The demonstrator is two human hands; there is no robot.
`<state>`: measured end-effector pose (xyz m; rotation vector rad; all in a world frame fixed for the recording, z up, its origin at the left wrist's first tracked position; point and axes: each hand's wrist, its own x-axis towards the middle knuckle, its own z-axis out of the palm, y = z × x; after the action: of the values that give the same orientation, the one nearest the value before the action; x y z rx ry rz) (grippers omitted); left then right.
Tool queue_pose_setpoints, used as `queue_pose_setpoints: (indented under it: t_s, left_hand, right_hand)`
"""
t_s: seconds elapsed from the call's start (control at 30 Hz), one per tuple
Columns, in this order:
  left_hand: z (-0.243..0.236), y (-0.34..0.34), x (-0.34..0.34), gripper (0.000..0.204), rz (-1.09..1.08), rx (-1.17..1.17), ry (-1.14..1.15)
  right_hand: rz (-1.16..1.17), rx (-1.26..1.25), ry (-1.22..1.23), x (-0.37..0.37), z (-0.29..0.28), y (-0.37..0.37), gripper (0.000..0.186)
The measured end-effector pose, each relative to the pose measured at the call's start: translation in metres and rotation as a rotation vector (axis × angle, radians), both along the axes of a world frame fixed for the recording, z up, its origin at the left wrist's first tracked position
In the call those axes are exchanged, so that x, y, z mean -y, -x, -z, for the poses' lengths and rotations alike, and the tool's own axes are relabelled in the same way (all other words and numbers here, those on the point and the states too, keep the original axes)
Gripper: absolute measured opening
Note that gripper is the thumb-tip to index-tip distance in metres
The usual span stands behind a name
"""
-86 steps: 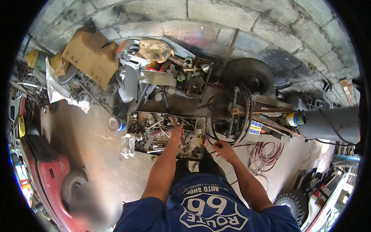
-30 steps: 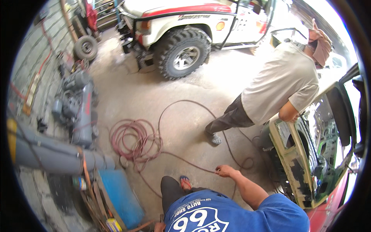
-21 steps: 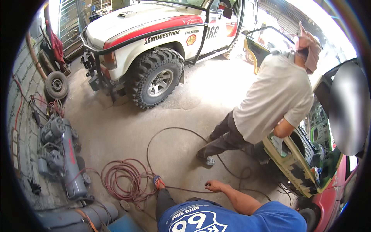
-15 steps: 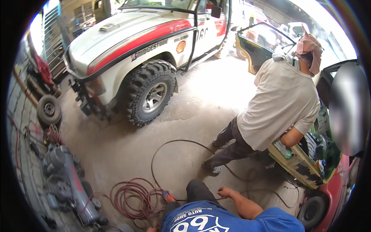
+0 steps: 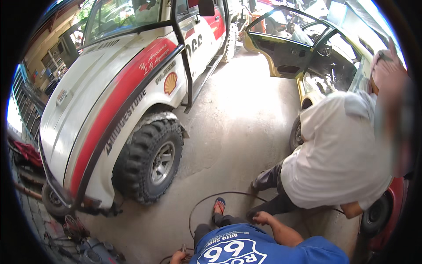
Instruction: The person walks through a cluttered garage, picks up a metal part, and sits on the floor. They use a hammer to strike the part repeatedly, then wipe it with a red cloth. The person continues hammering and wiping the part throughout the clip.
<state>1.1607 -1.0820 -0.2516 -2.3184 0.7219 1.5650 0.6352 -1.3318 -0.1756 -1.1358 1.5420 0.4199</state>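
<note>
Blue T-shirt [image 5: 281, 254], white shield print [image 5: 233, 254], dark trousers [image 5: 227, 221], red-strapped sandal [image 5: 219, 204]

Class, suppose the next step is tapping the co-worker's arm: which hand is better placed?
Right, probably: the right hand is out front, nearer the co-worker's arm; the left hand is low in view, on the far side.

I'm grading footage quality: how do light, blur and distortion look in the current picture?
Head view, upper middle: glare whitens the floor beside the open car door; head view, right: blur smears the area near the co-worker's head; head view, left: the white truck looks bowed by the lens; head view, bottom: the right hand looks fairly clear.
</note>
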Motion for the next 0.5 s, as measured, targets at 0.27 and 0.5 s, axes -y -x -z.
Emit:
queue_pose_setpoints:
  t_s: [0.27,0.5]
  left_hand:
    - [0.028,-0.013,0.357,0.041,0.013,0.034,-0.073]
    - [-0.052,-0.017,0.720,0.045,0.251,0.044,0.087]
  right_hand:
    - [0.238,0.260,0.477,0.382,-0.097,-0.085,0.045]
    - [0.454,0.099,0.789,0.637,-0.208,-0.088,0.042]
